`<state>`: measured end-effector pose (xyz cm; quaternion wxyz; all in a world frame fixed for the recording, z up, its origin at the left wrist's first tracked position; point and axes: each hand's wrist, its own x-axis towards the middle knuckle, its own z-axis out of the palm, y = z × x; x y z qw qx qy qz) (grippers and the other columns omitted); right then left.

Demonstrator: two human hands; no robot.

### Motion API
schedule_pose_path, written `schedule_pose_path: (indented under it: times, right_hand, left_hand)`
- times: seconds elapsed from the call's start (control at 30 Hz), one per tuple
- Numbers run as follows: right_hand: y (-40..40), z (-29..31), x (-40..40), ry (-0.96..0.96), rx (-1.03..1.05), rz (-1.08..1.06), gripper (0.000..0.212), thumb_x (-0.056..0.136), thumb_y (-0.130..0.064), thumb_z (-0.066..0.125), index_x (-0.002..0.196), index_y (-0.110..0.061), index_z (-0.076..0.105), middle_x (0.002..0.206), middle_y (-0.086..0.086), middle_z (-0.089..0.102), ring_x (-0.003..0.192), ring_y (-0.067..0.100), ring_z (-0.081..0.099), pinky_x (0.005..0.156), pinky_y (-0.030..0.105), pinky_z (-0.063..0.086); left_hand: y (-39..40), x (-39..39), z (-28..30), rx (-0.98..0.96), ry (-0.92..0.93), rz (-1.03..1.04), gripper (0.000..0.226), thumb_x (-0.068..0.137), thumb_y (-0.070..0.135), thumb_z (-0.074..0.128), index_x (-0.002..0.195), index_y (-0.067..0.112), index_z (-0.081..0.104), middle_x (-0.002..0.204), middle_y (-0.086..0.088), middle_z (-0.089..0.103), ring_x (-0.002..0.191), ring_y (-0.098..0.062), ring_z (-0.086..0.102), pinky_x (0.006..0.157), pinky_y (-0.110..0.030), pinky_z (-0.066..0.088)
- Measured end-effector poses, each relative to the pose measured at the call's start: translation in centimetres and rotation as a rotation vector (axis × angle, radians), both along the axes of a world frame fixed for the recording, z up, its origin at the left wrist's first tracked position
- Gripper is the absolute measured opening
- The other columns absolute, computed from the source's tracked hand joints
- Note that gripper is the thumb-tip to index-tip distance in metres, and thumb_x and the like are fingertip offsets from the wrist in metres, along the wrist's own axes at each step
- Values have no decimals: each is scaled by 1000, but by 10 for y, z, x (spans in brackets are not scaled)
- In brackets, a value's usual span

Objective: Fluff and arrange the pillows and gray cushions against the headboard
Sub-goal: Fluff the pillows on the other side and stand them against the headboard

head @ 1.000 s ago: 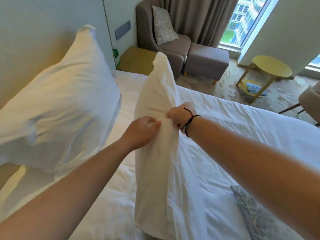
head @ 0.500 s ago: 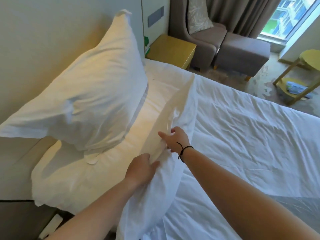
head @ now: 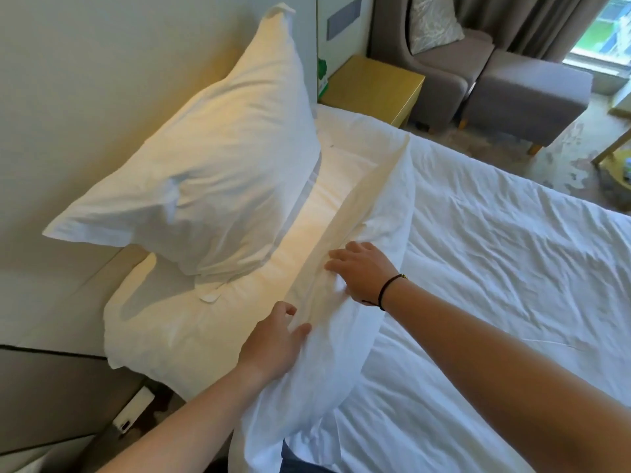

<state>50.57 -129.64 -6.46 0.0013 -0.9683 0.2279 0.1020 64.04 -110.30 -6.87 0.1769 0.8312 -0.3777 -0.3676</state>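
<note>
Both hands flat on a pillow lying by the headboard

The left hand (head: 273, 339) and right hand (head: 362, 271) rest released, fingers spread, on the flat pillow (head: 211, 322) on the bed (head: 495, 268); a second pillow (head: 211, 172) leans upright against the headboard (head: 102, 80), far left.

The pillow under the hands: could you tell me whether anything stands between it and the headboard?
Yes. The upright pillow already leans against the headboard, directly between it and the flat pillow under both hands.
</note>
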Motion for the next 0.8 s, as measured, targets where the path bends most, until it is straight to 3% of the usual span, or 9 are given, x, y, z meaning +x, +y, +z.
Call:
schedule_pose_path:
  times: [0.07,0.17,0.27,0.4,0.53,0.67,0.73,0.8]
  right_hand:
    - [0,-3,5,22,-71,47,46,82,-15,56,125,-29,54,135,-9,52,128,25,39,101,36,33]
    - [-4,-8,9,30,-74,83,43,83,-21,59,126,-28,55,134,-10,54,139,24,30,112,40,24]
    - [-7,-10,14,54,-12,56,48,83,-28,62,130,-30,52,135,-9,53,136,18,35,116,41,18]
    - [-3,-17,23,75,10,30,48,83,-31,62,130,-32,51,132,-7,54,131,19,40,116,44,19]
    - [1,-19,33,90,-28,29,44,83,-35,63,126,-30,54,126,-6,57,126,21,45,115,45,20]
    - [5,-17,39,94,-74,23,34,85,-21,55,118,-26,59,115,-5,61,118,20,50,115,44,21]
    - [7,-17,40,83,-91,19,35,85,-15,50,117,-25,60,113,-4,61,116,20,52,114,43,22]
    - [8,-17,39,78,-102,17,36,84,-14,49,116,-24,61,113,-4,62,113,20,53,114,41,23]
  left_hand:
    - [14,8,-1,21,-22,21,33,90,55,52,114,33,47,88,12,59,77,-11,59,66,-32,45]
    - [35,20,4,46,38,62,27,87,57,56,103,35,51,79,10,61,71,-10,62,61,-31,46]
    - [56,27,14,86,143,-6,47,79,59,67,115,34,51,104,16,62,91,-4,62,69,-23,48]
    - [84,41,29,182,255,-32,63,73,38,83,125,31,48,108,7,66,96,-11,65,83,-33,56]
    - [117,63,39,300,441,34,65,73,19,84,127,31,51,107,2,71,95,-15,70,84,-36,59]
    - [142,86,41,285,605,128,64,74,7,82,129,24,53,106,-6,74,99,-23,71,92,-43,55]
    - [148,93,40,258,560,176,62,76,8,82,128,22,53,102,-8,74,95,-23,71,83,-38,58]
    - [144,93,37,235,387,193,59,77,20,82,127,27,53,105,-2,70,94,-16,68,73,-26,54]
